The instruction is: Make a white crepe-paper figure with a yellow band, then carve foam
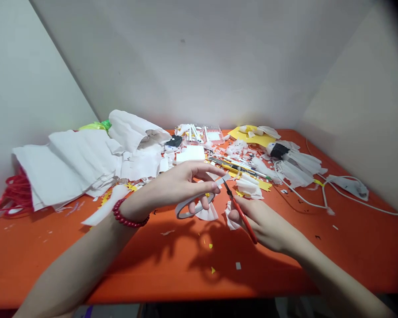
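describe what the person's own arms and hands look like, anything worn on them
The left hand is ungloved, and a bracelet of small, rounded red beads circles that wrist. The right hand is ungloved too, with nothing visible on its wrist. Both forearms are bare as far as the picture shows, with no markings that can be made out.

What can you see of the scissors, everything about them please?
The scissors have red, plastic-looking handles and slim, dark, metal-looking blades. The right hand grips them above the orange table, handles toward the person, blades angled up and leftward. Their tips are at the white tape held by the left hand; whether they're cutting it is too small to tell.
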`<move>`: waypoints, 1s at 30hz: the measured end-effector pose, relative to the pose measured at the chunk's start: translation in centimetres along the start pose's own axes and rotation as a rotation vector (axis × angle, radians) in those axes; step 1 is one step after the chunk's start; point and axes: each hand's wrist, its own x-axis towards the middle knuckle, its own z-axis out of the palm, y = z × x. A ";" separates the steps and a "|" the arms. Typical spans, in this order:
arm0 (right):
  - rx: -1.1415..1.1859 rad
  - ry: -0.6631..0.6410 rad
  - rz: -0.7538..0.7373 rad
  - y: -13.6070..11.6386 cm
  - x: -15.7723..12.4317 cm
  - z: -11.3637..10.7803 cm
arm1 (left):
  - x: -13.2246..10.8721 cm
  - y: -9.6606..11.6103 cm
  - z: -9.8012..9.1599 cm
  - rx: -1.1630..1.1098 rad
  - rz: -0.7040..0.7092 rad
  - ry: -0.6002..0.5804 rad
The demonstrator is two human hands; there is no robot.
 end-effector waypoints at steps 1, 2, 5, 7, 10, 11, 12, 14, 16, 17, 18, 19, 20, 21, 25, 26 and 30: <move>0.009 0.001 -0.003 0.0 0.0 0.0 | 0.0 0.0 0.0 -0.001 0.001 -0.004; 0.017 0.001 -0.008 0.0 0.0 0.0 | 0.0 0.0 0.0 -0.001 0.004 -0.007; 0.022 -0.003 -0.006 -0.1 0.1 0.0 | 0.0 0.1 0.1 -0.003 0.010 -0.018; 0.019 -0.004 -0.002 -0.2 0.1 0.0 | 0.0 0.1 0.1 -0.016 0.000 -0.026; 0.032 -0.008 -0.006 -0.2 0.1 0.0 | 0.0 0.2 0.2 -0.034 -0.012 -0.022; 0.035 -0.009 -0.006 -0.2 0.0 0.0 | 0.0 0.1 0.2 -0.032 -0.013 -0.018; 0.035 -0.011 -0.005 -0.1 0.0 0.0 | 0.0 0.1 0.2 -0.027 -0.014 -0.014; 0.029 -0.011 -0.002 -0.1 0.0 0.0 | 0.0 0.1 0.2 -0.014 -0.017 -0.010; 0.021 -0.014 0.004 -0.1 0.1 -0.1 | 0.0 0.0 0.2 -0.011 -0.017 -0.010; 0.016 -0.017 0.008 -0.1 0.2 -0.1 | 0.0 0.0 0.2 -0.016 -0.017 -0.011; 0.011 -0.017 0.012 -0.1 0.2 -0.1 | 0.0 0.0 0.2 -0.021 -0.017 -0.014; 0.006 -0.018 0.015 -0.1 0.2 -0.1 | 0.1 0.0 0.2 -0.024 -0.017 -0.016; 0.003 -0.019 0.016 -0.1 0.2 -0.2 | 0.1 0.0 0.2 -0.024 -0.016 -0.018; 0.003 -0.019 0.015 -0.1 0.2 -0.2 | 0.1 0.0 0.3 -0.018 -0.013 -0.020; 0.018 -0.021 0.008 0.0 0.1 -0.1 | 0.0 0.2 0.2 0.011 0.002 -0.014; 0.025 -0.022 0.009 0.0 0.1 -0.1 | 0.0 0.2 0.2 0.015 0.003 -0.016; 0.060 -0.030 0.017 0.1 0.0 -0.1 | 0.0 0.2 0.1 0.012 -0.005 -0.032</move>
